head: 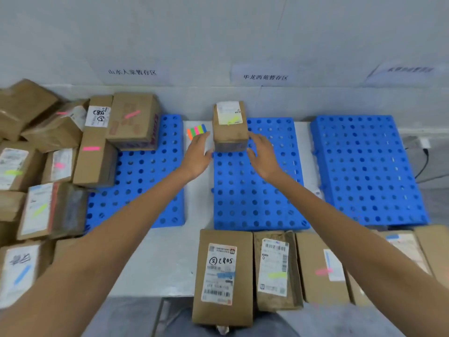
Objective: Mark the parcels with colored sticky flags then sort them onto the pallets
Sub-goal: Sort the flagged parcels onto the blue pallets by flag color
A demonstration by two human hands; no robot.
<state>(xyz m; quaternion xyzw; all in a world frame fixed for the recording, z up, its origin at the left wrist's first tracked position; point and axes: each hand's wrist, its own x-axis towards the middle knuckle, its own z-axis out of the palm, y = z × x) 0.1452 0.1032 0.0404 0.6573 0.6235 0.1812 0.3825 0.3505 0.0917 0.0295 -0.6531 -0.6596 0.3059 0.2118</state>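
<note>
A small brown parcel with a white label and a yellow-green flag stands at the far end of the middle blue pallet. My left hand is at its left side and my right hand at its right side, fingers straight, at or just off the cardboard. A pad of colored sticky flags lies between the left pallet and the middle pallet, just beyond my left fingers. The right pallet carries nothing.
Flagged parcels are stacked on the left pallet's far left corner and piled further left. A row of parcels lies along the near edge: blue-flagged, yellow-flagged, pink-flagged. A wall with zone signs stands behind.
</note>
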